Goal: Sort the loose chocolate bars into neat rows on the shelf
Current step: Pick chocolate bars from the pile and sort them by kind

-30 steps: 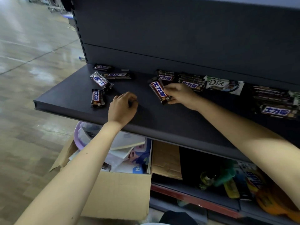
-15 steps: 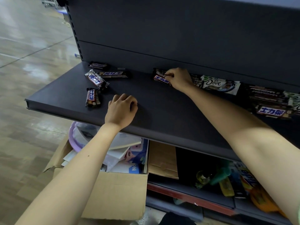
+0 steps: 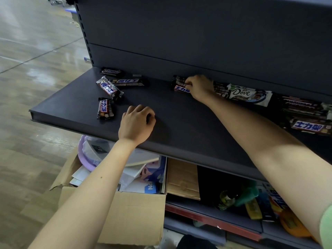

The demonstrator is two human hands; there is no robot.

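Observation:
On the dark shelf [image 3: 179, 123] several Snickers bars lie loose at the back left: one at the wall [image 3: 111, 71], one lying sideways [image 3: 128, 81], one slanted [image 3: 109, 87] and one nearer the front [image 3: 105, 108]. My right hand [image 3: 199, 87] reaches to the back wall and pinches a Snickers bar [image 3: 181, 88] at the left end of a row of bars. A white Dove bar [image 3: 249, 94] lies to the right of that row. My left hand [image 3: 137, 123] rests on the shelf with curled fingers, holding nothing.
More stacked Snickers bars [image 3: 309, 119] sit at the right end of the shelf. Below the shelf stands an open cardboard box [image 3: 125, 212] with papers and a purple basin [image 3: 84, 155]. The lower shelf [image 3: 233, 218] holds bottles and packets. Shiny floor lies to the left.
My right hand has carried the Snickers bar from mid-shelf back to the wall and set it at the left end of the row. My left hand stayed in place.

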